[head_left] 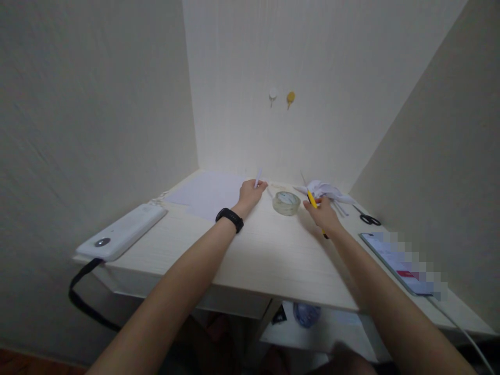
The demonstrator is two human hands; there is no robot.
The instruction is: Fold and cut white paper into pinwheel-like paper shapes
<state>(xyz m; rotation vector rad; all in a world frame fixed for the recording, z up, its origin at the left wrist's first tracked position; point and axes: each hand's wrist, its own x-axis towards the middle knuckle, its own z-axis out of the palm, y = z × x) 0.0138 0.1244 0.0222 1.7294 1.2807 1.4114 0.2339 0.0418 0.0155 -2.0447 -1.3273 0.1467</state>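
On the desk [273,255], the tape roll [286,202] lies flat between the hands. Left of the roll, the left hand [251,194] pinches a thin white strip [258,177] that stands tilted upward. Right of it, the right hand [323,214] is closed round a yellow knife [312,200], long axis running away toward the wall, tip by the crumpled paper [324,190].

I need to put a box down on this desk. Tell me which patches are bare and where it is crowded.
Bare: the near strip of the desk, between the white power strip and the tablet, under both forearms. Crowded: the back, where the left hand, paper sheets, tape roll, right hand with yellow tool, crumpled paper and scissors sit.
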